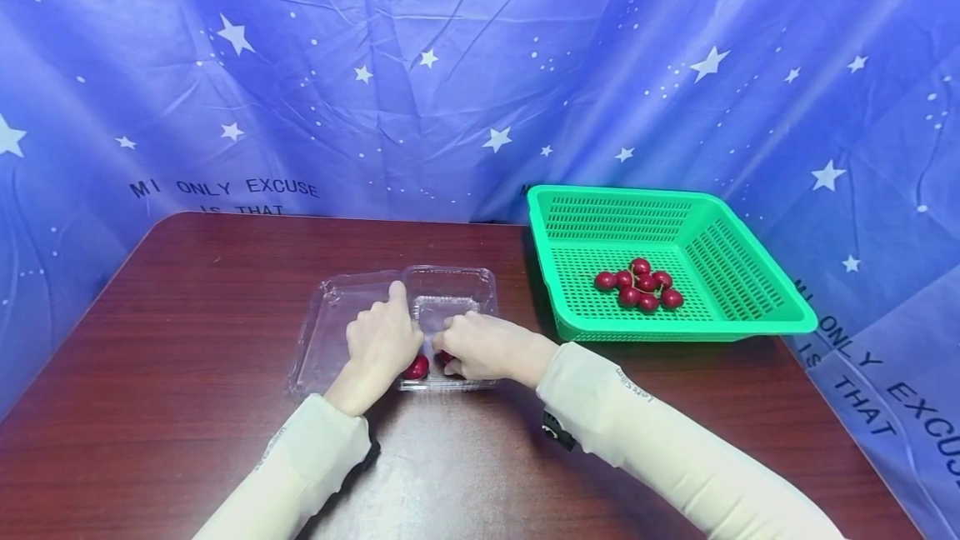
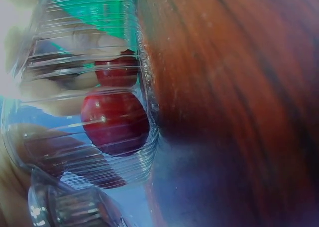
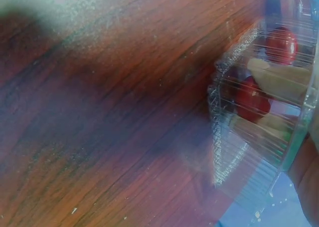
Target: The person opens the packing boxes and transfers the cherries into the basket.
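A clear plastic clamshell box (image 1: pixel 453 275) lies open on the table, its lid (image 1: pixel 330 307) folded out to the left. My left hand (image 1: pixel 381 338) holds the box along its hinge side, one finger pointing away and the others curled; its fingertips are partly hidden. Inside the near left corner sits a dark red cherry (image 1: pixel 416 367), also showing through the ribbed wall as a cherry (image 2: pixel 114 122) in the left wrist view. My right hand (image 1: pixel 483 346) reaches into the box and pinches a second cherry (image 3: pixel 251 100) low down, close to the first.
A green plastic basket (image 1: pixel 750 265) stands at the back right, holding a cluster of several cherries (image 1: pixel 647 283). The brown wooden table (image 1: pixel 187 357) lies under everything. A blue star-patterned cloth (image 1: pixel 450 107) hangs behind and beside the table.
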Motion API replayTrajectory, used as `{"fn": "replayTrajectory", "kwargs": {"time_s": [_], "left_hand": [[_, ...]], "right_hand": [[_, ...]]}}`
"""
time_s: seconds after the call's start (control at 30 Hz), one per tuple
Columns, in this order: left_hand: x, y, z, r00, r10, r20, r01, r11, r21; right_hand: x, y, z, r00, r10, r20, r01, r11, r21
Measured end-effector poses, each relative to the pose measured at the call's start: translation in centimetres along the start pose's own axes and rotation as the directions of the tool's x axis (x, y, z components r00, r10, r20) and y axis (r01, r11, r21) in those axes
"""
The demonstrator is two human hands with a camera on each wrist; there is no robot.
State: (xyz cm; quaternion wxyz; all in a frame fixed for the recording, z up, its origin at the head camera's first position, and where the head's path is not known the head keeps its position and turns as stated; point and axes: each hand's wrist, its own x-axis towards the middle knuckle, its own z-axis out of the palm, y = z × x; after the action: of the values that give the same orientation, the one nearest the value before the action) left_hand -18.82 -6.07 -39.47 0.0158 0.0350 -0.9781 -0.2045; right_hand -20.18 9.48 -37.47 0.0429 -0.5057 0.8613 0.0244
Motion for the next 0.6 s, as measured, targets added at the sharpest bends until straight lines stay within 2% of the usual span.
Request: {"fn": "replayTrajectory", "kwargs": {"time_s": [0.3, 0.6], "left_hand": [[-0.04, -0.1, 0.01, 1.0, 0.005, 0.004, -0.005, 1.0, 0.006], [-0.01, 0.01, -0.13, 1.0, 0.004, 0.013, -0.004, 1.0, 0.017]], "right_hand": [[0.03, -0.01, -0.04, 1.0, 0.016, 0.009, -0.016, 1.0, 0.024], [0.08, 0.45, -0.97, 1.0, -0.007, 0.006, 0.007, 1.0, 0.016]]}}
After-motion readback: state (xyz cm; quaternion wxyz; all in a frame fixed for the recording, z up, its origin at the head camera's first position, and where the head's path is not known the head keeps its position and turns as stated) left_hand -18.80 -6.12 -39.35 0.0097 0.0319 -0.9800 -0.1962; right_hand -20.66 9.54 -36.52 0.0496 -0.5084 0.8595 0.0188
